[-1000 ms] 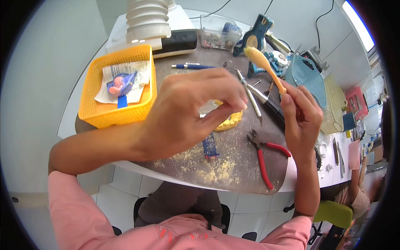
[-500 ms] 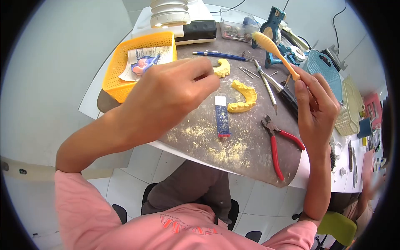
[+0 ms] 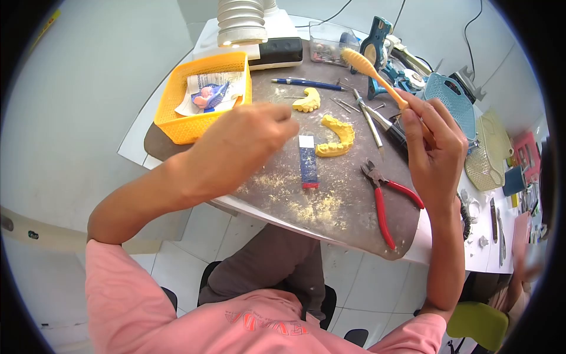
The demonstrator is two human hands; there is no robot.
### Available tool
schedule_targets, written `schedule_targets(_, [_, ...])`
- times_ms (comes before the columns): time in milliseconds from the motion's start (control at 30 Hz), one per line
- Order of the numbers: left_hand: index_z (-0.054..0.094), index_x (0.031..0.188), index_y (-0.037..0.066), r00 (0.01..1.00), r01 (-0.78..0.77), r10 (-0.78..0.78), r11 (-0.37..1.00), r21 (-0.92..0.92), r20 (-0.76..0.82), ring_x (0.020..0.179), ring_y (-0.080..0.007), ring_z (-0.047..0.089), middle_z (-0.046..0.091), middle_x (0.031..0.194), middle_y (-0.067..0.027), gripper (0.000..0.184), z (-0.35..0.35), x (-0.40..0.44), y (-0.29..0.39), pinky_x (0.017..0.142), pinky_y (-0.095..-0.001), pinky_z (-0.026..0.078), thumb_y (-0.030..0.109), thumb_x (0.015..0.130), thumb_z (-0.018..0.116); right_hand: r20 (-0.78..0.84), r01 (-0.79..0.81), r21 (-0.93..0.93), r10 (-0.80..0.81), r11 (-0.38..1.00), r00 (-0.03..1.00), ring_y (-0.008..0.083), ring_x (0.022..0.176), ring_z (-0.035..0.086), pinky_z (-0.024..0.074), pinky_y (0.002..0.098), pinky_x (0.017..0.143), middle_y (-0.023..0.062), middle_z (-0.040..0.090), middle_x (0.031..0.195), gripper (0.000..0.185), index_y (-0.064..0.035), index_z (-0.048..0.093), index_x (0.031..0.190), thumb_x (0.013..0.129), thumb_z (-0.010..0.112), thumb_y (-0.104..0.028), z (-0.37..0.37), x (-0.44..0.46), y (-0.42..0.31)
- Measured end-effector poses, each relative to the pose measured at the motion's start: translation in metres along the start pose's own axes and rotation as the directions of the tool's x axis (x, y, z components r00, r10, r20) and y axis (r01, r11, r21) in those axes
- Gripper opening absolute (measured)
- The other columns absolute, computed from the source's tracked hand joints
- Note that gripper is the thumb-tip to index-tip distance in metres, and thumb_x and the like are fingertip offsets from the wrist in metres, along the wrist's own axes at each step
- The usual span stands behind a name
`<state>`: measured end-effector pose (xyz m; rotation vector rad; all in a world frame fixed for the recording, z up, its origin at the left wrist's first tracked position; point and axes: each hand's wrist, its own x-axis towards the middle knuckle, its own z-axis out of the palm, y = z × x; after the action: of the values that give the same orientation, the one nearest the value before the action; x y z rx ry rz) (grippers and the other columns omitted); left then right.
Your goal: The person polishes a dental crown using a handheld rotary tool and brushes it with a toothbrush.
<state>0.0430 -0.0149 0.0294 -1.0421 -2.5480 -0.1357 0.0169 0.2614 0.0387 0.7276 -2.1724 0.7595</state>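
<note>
In my right hand (image 3: 436, 153) is an orange toothbrush (image 3: 368, 68), gripped by the handle with its bristled head pointing up and left. My left hand (image 3: 239, 144) hovers over the desk with fingers curled together, slightly blurred; whatever they hold, if anything, is hidden. Just beyond its fingertips lies a small yellow dental cast (image 3: 306, 101). A larger horseshoe-shaped yellow dental cast (image 3: 349, 138) with teeth rests to the right, beside a dusty blue strip (image 3: 308, 162) with a white top and red end. Red-handled cutting pliers (image 3: 381, 206) lie nearer my right arm.
Yellow powder (image 3: 318, 212) is scattered toward the desk's front edge. A yellow basket (image 3: 177, 127) holds paper and a pink-and-blue item. A blue pen (image 3: 309, 84), a knife (image 3: 372, 127), a lamp (image 3: 240, 23) and a blue articulator (image 3: 374, 44) stand or lie farther back. Another person's hand (image 3: 527, 271) shows far right.
My left hand has dropped slightly toward me, uncovering more of the small cast. The toothbrush has shifted a little left with my right hand. The whole view has also shifted slightly.
</note>
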Motion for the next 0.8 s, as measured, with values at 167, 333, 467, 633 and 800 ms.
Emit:
schedule_targets(167, [0.060,0.101,-0.003,0.946,0.079,-0.223,0.861,-0.502,-0.233,0.089,-0.0182,0.066,0.065,0.097,-0.0078,0.014,-0.011,0.025,0.002,0.082,-0.0271,0.054,-0.003,0.087,0.063,0.028,-0.078,0.030,0.077,0.996,0.997,0.0053,0.053,0.037,0.0287,0.0250,0.046,0.0002,0.049,0.069,0.019,-0.0008,0.071,0.107,0.089,0.067,-0.005,0.001,0.000,-0.005])
schedule_targets(333, [0.062,0.102,0.000,0.930,0.167,-0.354,0.176,-0.970,0.096,0.090,-0.0107,0.065,0.065,0.103,-0.0057,0.014,0.017,0.050,0.000,0.085,-0.0244,0.054,0.007,0.092,0.067,0.140,-0.222,0.200,0.196,0.954,0.971,0.0056,0.056,0.044,0.0354,0.0228,0.050,0.0029,0.060,0.076,0.023,-0.0016,0.070,0.105,0.083,0.074,-0.006,0.002,0.000,-0.011])
schedule_targets(467, [0.060,0.105,-0.001,0.931,0.214,-0.292,-0.046,-0.976,0.218,0.093,-0.0116,0.066,0.067,0.097,-0.0061,0.020,0.030,0.068,0.004,0.087,-0.0261,0.055,0.013,0.093,0.067,0.195,-0.201,0.266,0.151,0.943,0.969,0.0081,0.063,0.057,0.0426,0.0239,0.053,0.0064,0.067,0.085,0.033,-0.0056,0.071,0.111,0.079,0.072,0.002,0.006,-0.001,-0.016])
schedule_targets(633, [0.059,0.107,0.000,0.943,0.211,-0.250,-0.066,-0.975,0.221,0.095,-0.0122,0.067,0.069,0.103,-0.0100,0.021,0.035,0.076,0.007,0.085,-0.0252,0.055,0.015,0.094,0.066,0.071,-0.036,0.180,0.024,0.983,0.997,0.0157,0.071,0.065,0.0505,0.0278,0.060,0.0094,0.067,0.089,0.032,-0.0050,0.072,0.108,0.078,0.072,0.003,0.019,-0.003,-0.008])
schedule_targets(800, [0.054,0.117,0.000,0.933,0.203,-0.273,-0.137,-0.970,0.234,0.095,-0.0134,0.068,0.068,0.106,-0.0114,0.030,0.044,0.080,0.006,0.086,-0.0265,0.056,0.011,0.093,0.067,0.080,-0.132,0.213,0.117,0.968,0.990,0.0162,0.071,0.065,0.0500,0.0281,0.060,0.0090,0.067,0.087,0.024,-0.0035,0.073,0.104,0.081,0.072,0.000,0.023,-0.004,-0.005])
